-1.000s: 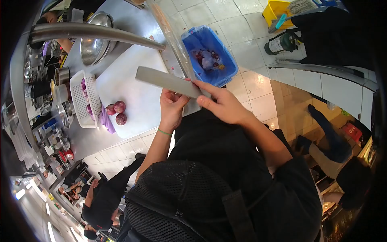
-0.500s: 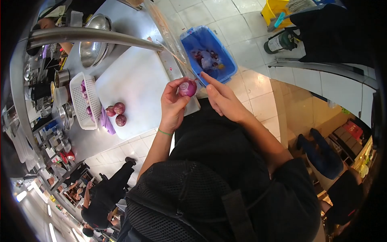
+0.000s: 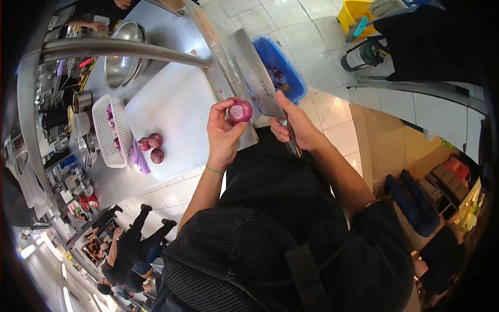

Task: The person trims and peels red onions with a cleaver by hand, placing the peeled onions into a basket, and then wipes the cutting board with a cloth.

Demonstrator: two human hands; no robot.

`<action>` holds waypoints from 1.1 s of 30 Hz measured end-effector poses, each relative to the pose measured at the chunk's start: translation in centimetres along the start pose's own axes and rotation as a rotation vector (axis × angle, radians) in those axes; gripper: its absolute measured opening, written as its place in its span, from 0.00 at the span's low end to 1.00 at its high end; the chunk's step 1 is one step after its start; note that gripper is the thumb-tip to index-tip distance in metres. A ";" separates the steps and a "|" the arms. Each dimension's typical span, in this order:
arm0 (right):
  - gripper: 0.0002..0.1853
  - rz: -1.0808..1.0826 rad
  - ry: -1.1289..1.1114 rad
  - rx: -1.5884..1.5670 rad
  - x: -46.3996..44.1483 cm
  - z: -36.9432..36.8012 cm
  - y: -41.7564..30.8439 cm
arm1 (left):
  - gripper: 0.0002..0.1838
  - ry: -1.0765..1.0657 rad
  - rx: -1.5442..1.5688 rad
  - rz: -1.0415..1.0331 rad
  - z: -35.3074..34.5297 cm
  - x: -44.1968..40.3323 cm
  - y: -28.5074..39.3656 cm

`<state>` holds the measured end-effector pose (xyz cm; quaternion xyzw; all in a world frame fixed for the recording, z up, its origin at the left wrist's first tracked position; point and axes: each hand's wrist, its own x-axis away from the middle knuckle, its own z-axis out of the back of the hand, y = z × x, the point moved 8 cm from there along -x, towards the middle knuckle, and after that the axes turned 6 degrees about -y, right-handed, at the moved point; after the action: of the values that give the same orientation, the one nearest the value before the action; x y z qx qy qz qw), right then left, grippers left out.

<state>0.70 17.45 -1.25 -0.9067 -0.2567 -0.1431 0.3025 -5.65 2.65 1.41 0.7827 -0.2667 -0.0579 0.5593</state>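
My left hand [image 3: 222, 132] is closed around a red onion [image 3: 240, 111], with its pale cut end facing up. In my right hand [image 3: 300, 125] is the handle of a cleaver [image 3: 255, 70], its broad blade pointing up and away, just right of the onion. A small gap shows between blade and onion. Several whole red onions [image 3: 156, 141] sit at the near left of the white cutting board [image 3: 179, 106]. Beside them a purple cloth [image 3: 139, 158] lies against a white perforated basket [image 3: 106, 138] that holds more purple onion pieces.
A blue bin [image 3: 297, 78] with onion scraps stands on the floor beyond the cleaver. Metal bowls [image 3: 118, 70] are on the steel counter, under a metal rail [image 3: 125, 48]. A yellow bucket [image 3: 349, 20] and green canister [image 3: 356, 58] stand at the right. Other people are at lower left.
The cleaver's broad blade now shows beside the onion, where it was barely visible before. My right hand's fingers have turned around the handle. The onion has hardly moved.
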 end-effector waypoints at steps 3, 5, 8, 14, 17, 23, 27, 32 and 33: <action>0.34 0.039 0.061 0.082 -0.3 0.9 -0.2 | 0.33 0.047 -0.090 -0.023 -0.1 -0.1 0.6; 0.35 0.077 0.079 0.241 0.1 0.5 -0.8 | 0.33 0.087 -0.115 -0.016 -0.1 -0.3 0.9; 0.41 0.291 0.132 0.619 -0.3 0.1 -0.5 | 0.33 0.129 -0.059 0.041 1.2 -0.5 -0.7; 0.47 0.206 0.241 1.196 2.0 -4.0 -3.3 | 0.33 -0.005 -0.043 0.057 0.2 -1.2 -0.9; 0.48 0.235 0.225 1.189 2.0 -3.7 -3.4 | 0.34 0.029 -0.130 0.045 -0.5 -0.9 -0.1; 0.36 0.130 0.103 0.346 0.0 -0.1 -0.9 | 0.36 0.082 -0.120 0.051 0.5 -0.2 -0.7; 0.35 0.115 0.150 0.296 -0.3 1.4 -0.9 | 0.36 0.073 -0.020 0.057 0.5 0.0 -0.3; 0.38 0.141 0.147 0.354 -0.5 -0.5 -1.0 | 0.32 0.068 0.316 0.179 0.5 0.2 -0.7; 0.38 0.144 0.144 0.355 -0.9 -0.5 -1.0 | 0.32 0.023 0.461 0.230 0.3 0.3 -1.0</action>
<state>-0.63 17.47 -0.72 -0.8427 -0.1899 -0.1382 0.4845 -5.16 2.54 0.46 0.8547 -0.3537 0.0775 0.3721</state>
